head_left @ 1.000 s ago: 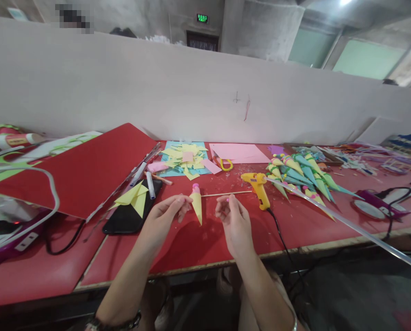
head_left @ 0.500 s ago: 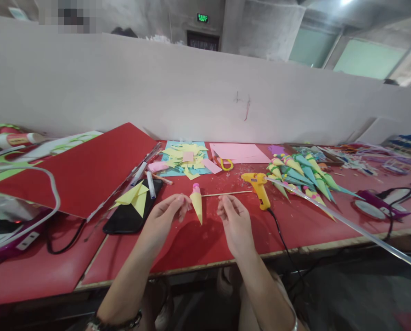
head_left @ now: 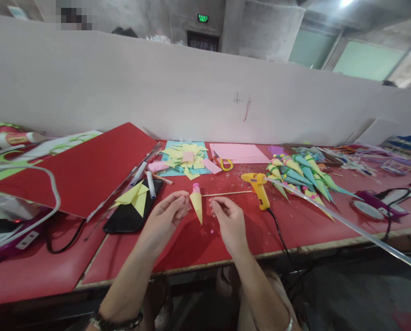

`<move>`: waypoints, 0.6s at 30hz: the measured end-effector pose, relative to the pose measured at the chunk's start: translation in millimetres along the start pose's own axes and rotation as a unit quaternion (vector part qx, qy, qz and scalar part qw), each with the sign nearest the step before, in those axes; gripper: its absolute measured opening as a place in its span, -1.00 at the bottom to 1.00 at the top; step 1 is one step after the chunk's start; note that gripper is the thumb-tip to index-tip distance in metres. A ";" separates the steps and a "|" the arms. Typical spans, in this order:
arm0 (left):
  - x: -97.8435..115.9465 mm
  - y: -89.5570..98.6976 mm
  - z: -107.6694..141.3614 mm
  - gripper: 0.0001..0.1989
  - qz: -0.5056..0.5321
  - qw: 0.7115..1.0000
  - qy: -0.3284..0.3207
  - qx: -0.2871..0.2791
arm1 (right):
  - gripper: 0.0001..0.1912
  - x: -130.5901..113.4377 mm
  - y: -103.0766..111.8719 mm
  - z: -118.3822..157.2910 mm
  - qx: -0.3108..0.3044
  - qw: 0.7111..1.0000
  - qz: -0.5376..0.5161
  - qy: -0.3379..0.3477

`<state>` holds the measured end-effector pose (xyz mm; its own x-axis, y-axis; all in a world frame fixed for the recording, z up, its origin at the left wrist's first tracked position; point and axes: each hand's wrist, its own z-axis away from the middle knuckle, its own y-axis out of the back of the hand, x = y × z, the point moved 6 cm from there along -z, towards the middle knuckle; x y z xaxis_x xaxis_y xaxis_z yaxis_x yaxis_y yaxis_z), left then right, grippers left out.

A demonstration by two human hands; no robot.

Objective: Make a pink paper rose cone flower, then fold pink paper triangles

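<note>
At centre: one yellow cone (head_left: 197,209), plainer than the decorated cones (head_left: 305,170) at right; my left hand (head_left: 167,218), right hand (head_left: 232,223), fingertips drawn close, grip I cannot tell.

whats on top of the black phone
Folded yellow paper lies across the phone, and a white marker rests partly on its far end. The phone's surface directly under them is covered and can't be seen.
</note>
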<state>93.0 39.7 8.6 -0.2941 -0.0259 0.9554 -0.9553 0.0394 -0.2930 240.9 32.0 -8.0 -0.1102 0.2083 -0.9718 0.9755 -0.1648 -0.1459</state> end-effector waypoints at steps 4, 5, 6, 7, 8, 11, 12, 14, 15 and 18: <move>1.8 -6.9 2.9 -0.87 -0.095 0.994 -0.036 0.040 | -0.83 6.7 0.0 -5.7 0.018 0.997 0.079 0.006; 2.5 -8.6 3.6 -0.87 -0.122 0.991 -0.042 0.041 | -0.83 6.9 0.7 -6.0 0.024 0.995 0.096 0.007; 3.3 -9.6 4.1 -0.87 -0.139 0.988 -0.046 0.039 | -0.83 6.0 1.0 -5.6 0.024 0.994 0.109 0.011; 4.2 -9.6 4.2 -0.87 -0.146 0.987 -0.049 0.037 | -0.84 3.8 0.1 -4.3 0.015 0.992 0.121 0.020; 5.6 -8.3 4.1 -0.85 -0.144 0.987 -0.053 0.037 | -0.84 0.4 -1.8 -2.1 -0.002 0.991 0.133 0.035; 9.7 -0.8 2.1 -0.80 -0.120 0.990 -0.067 0.041 | -0.87 -13.6 -14.9 9.8 -0.096 0.975 0.171 0.106; 10.2 1.7 1.2 -0.79 -0.109 0.991 -0.068 0.042 | -0.88 -17.5 -22.2 15.6 -0.143 0.963 0.187 0.133; 9.5 5.9 -0.8 -0.80 -0.087 0.993 -0.064 0.045 | -0.76 -19.4 -39.8 29.4 -0.256 0.923 0.227 0.178; 8.7 7.3 -1.7 -0.80 -0.076 0.994 -0.062 0.047 | -0.68 -17.1 -47.6 35.8 -0.302 0.899 0.254 0.189; 6.9 9.5 -3.6 -0.81 -0.055 0.995 -0.067 0.049 | -0.65 -5.0 -62.9 46.1 -0.352 0.836 0.364 0.212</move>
<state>81.9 43.5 12.5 -0.1832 -0.1572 0.9704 -0.9783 -0.0679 -0.1957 171.3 -3.1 -2.5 0.4940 0.6465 -0.5814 0.6415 0.1803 0.7456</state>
